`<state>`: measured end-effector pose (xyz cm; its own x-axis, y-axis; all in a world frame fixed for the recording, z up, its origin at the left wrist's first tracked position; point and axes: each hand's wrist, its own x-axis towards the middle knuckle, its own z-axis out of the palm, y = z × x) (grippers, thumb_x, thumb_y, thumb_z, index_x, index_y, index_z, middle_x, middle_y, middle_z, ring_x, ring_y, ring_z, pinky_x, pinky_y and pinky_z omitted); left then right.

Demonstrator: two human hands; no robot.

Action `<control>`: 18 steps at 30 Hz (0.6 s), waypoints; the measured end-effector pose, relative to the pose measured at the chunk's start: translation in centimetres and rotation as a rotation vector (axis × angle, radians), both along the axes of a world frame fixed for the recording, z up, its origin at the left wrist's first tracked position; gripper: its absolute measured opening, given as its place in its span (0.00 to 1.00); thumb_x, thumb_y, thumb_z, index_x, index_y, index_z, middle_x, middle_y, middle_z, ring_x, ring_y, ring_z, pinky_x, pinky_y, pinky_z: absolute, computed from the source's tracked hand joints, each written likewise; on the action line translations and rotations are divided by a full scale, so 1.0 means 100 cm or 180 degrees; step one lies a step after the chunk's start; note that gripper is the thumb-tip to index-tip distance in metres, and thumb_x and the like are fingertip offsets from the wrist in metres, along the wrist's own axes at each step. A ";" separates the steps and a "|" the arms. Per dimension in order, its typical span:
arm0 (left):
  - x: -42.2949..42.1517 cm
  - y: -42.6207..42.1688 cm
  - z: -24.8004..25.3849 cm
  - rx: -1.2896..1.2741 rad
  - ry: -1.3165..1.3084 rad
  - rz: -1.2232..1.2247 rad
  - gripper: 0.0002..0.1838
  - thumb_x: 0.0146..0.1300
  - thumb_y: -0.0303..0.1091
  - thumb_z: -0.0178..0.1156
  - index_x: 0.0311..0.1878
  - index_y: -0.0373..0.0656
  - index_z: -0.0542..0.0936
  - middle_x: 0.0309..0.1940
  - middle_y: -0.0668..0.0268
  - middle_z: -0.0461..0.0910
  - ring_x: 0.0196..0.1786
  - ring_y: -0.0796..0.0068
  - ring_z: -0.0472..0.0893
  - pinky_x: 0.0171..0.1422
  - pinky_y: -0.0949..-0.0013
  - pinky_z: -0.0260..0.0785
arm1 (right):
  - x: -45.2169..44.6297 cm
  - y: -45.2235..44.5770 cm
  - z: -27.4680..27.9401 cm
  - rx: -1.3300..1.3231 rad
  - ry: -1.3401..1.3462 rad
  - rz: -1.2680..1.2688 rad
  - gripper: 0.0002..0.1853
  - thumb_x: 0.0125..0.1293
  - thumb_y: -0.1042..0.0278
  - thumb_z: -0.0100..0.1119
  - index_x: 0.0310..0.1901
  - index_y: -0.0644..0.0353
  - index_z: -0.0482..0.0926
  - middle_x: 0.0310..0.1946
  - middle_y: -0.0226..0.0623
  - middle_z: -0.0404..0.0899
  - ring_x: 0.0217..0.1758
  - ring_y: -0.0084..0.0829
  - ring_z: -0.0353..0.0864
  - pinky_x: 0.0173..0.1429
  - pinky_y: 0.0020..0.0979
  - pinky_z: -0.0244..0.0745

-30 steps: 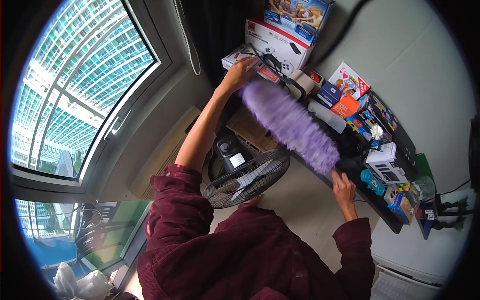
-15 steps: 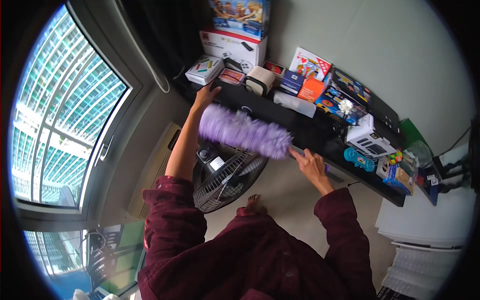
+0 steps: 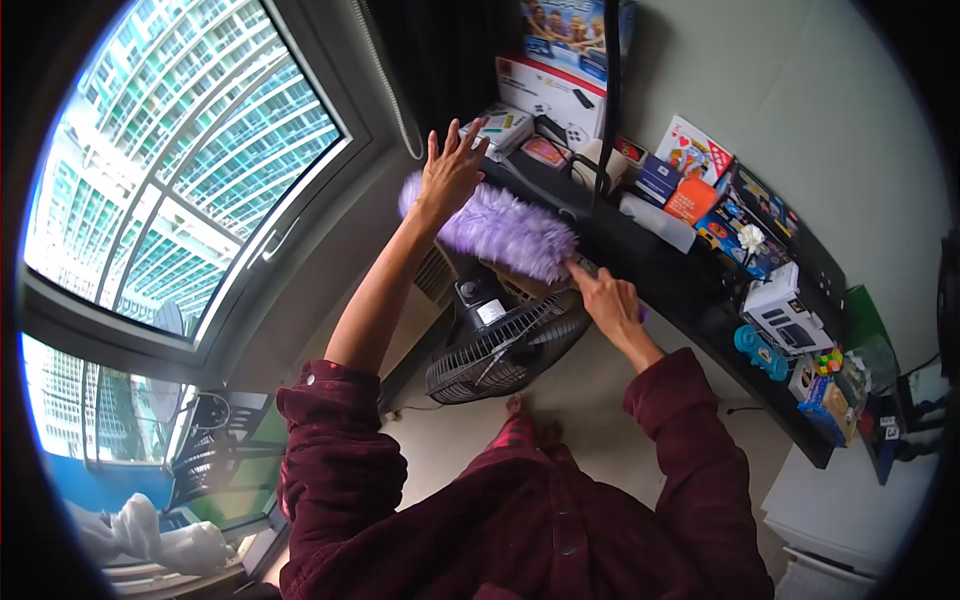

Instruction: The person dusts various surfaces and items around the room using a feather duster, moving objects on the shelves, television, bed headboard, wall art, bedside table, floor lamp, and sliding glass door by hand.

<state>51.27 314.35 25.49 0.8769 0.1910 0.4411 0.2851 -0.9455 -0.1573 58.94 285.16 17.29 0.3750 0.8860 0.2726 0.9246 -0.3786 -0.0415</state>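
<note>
My right hand (image 3: 612, 303) is closed around the handle end of a fluffy purple duster (image 3: 515, 228), its index finger stretched along it. The duster lies along the front edge of the black shelf (image 3: 700, 325), pointing toward the window. My left hand (image 3: 452, 178) is raised over the duster's far end with fingers spread, holding nothing. Just beyond its fingertips is a white box (image 3: 505, 127). I cannot tell whether they touch it. Below the duster stands a black fan (image 3: 505, 340) with a wire cage.
Along the shelf stand a console box (image 3: 550, 95), a playing-card picture (image 3: 690, 150), an orange box (image 3: 692, 200), a white box with a dark picture (image 3: 785, 310) and a turquoise toy (image 3: 760, 352). A dark strap (image 3: 610, 90) crosses the view above. The window (image 3: 200, 170) is left.
My left hand has lifted and spread its fingers over the duster's far end. The duster has shifted toward the window side. The view has turned, and a dark strap now shows.
</note>
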 end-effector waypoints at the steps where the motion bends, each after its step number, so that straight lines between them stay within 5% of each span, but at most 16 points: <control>1: -0.008 0.000 0.006 -0.0024 0.0181 0.0155 0.31 0.53 0.36 0.60 0.63 0.51 0.64 0.69 0.67 0.47 0.71 0.57 0.46 0.68 0.41 0.42 | 0.002 0.008 -0.004 0.0069 0.0139 -0.0303 0.22 0.61 0.67 0.50 0.58 0.37 0.67 0.23 0.43 0.75 0.24 0.43 0.79 0.28 0.41 0.74; 10: -0.062 0.054 0.000 -0.0789 -0.0080 0.0372 0.29 0.57 0.39 0.57 0.63 0.54 0.63 0.67 0.65 0.53 0.70 0.57 0.48 0.68 0.43 0.42 | -0.010 0.052 -0.002 0.0275 0.0644 -0.0693 0.22 0.63 0.64 0.48 0.59 0.34 0.65 0.24 0.48 0.76 0.30 0.49 0.78 0.34 0.45 0.73; 14: -0.085 0.104 -0.020 -0.1158 -0.0570 0.0343 0.25 0.55 0.34 0.56 0.58 0.49 0.67 0.63 0.60 0.60 0.66 0.53 0.58 0.64 0.47 0.53 | -0.033 0.054 0.027 0.0490 0.1169 -0.0496 0.19 0.63 0.63 0.49 0.56 0.38 0.70 0.25 0.49 0.76 0.32 0.50 0.77 0.33 0.46 0.69; 16: -0.082 0.137 -0.040 -0.2011 -0.1108 -0.0027 0.21 0.55 0.30 0.52 0.55 0.48 0.70 0.56 0.57 0.68 0.58 0.53 0.68 0.58 0.54 0.63 | -0.031 0.064 0.040 0.1030 0.1218 -0.1157 0.18 0.63 0.60 0.49 0.56 0.39 0.70 0.25 0.49 0.77 0.32 0.52 0.76 0.33 0.46 0.69; 18: -0.064 0.149 -0.058 -0.2674 -0.0464 0.0531 0.14 0.57 0.32 0.48 0.45 0.47 0.77 0.38 0.54 0.79 0.44 0.53 0.78 0.48 0.55 0.70 | -0.036 0.085 0.060 0.0787 0.1116 -0.1523 0.18 0.64 0.59 0.48 0.56 0.41 0.70 0.25 0.50 0.76 0.33 0.53 0.75 0.34 0.47 0.69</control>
